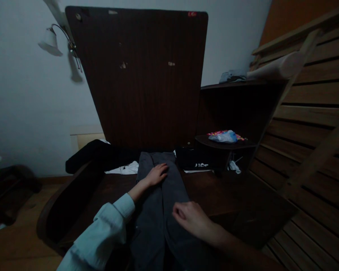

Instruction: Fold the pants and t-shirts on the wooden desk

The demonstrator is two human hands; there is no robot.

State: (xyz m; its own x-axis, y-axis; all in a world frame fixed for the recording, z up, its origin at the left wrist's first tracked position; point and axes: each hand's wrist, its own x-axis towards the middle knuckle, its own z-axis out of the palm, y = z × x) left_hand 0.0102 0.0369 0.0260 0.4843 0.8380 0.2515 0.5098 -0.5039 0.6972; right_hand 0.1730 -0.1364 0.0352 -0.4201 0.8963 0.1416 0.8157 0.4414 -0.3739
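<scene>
A pair of dark grey trousers point(164, 195) lies lengthwise on a dark wooden surface point(214, 192), legs side by side. My left hand point(156, 174) rests flat on the far part of the left leg, fingers stretched out; its sleeve is pale blue. My right hand point(192, 219) hovers over or touches the right leg nearer to me, fingers curled loosely inward. I cannot make out anything held in it.
A tall dark board point(141, 75) stands upright behind the trousers. Black garments point(101, 154) and a white cloth point(124, 168) lie at the far left. A dark folded item point(196, 158) lies at the far right. A shelf holds a blue bag point(224, 136). Wooden slats point(313, 131) fill the right.
</scene>
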